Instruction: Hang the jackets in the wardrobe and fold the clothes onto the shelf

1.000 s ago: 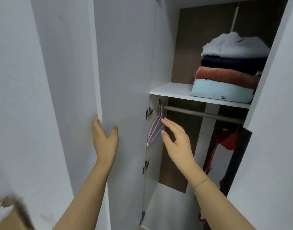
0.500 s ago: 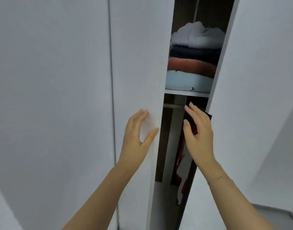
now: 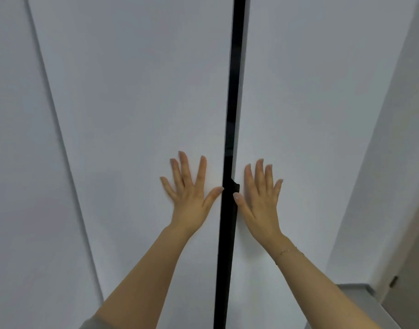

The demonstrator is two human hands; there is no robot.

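Closing step: left hand (image 3: 188,191) and right hand (image 3: 259,194) flat, fingers (image 3: 201,169) spread, holding nothing, on the plain white wardrobe doors (image 3: 137,103). Dark gap (image 3: 232,115) remains; jackets and clothes hidden inside. Next: push both doors flush.
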